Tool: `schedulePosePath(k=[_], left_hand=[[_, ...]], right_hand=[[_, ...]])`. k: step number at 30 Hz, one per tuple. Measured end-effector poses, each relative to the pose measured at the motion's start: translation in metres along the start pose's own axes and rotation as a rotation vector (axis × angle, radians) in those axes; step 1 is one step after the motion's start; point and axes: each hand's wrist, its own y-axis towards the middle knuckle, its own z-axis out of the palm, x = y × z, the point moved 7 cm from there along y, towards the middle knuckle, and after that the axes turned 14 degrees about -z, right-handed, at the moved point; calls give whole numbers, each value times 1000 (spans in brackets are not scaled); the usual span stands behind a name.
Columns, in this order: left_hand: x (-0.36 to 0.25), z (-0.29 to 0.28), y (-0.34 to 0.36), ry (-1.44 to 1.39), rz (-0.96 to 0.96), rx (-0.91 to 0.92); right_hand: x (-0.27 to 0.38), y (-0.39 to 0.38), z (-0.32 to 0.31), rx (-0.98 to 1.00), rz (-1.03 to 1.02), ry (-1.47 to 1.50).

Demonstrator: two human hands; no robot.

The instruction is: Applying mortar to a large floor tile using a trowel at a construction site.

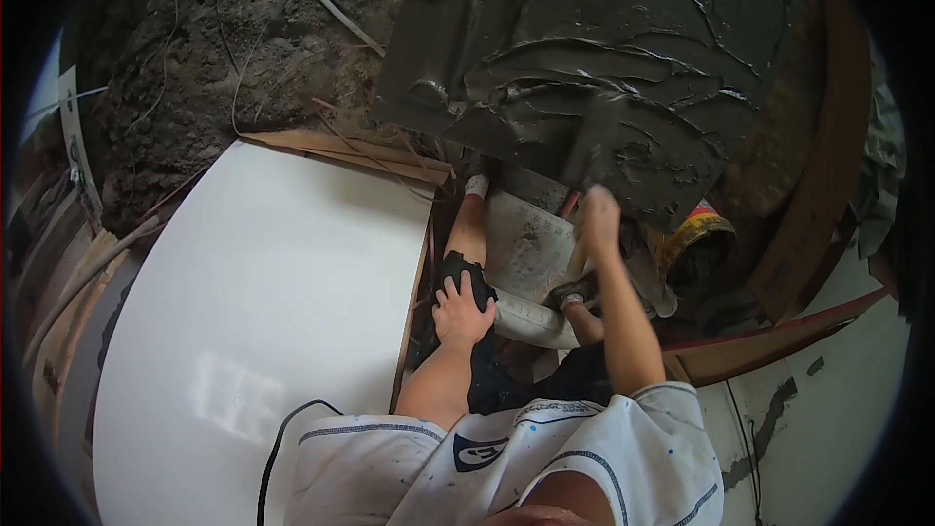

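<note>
A: Holding what, on the right?

B: Gripping a trowel [594, 141] in the right hand [599, 222], with fingers curled closed around the handle. Too blurred at the blade for a clean outline.

A: Pointing which way?

B: Running near to far along its long axis, leaning slightly right toward the far end, with the blade aimed away from the body. Set over the near part of the wet grey mortar [672, 49]; impossible to tell whether touching or just above.

A: And with the left hand [462, 312]?

B: Resting palm down, fingers spread wide, on the ragged black cloth [481, 279] at the left knee.

A: Seeing what around?

B: Finding a large glossy white panel [263, 273] to the left, with a brown strip [341, 150] along its far edge. Spotting a yellow bucket [684, 237] right of the right hand, near the mortar's near edge. Noting a pale hose [331, 4] at far left, over rough dark ground [185, 68].
</note>
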Motion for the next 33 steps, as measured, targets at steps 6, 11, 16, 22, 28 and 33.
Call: schedulePosePath(k=[6, 11, 16, 22, 28, 33], left_hand=[[2, -3, 2, -28, 10, -5], [-7, -10, 0, -39, 37, -26], [18, -9, 2, -68, -16, -25], [12, -11, 7, -78, -5, 40], [17, -11, 10, -118, -13, 58], [17, -2, 14, -133, 16, 0]], right_hand=[[51, 52, 107, 254, 288, 177], [85, 41, 152, 514, -129, -556], [62, 8, 27, 278, -38, -800], [-31, -55, 83, 15, 344, 238], [10, -54, 257, 318, -41, -99], [52, -50, 306, 580, 7, -374]])
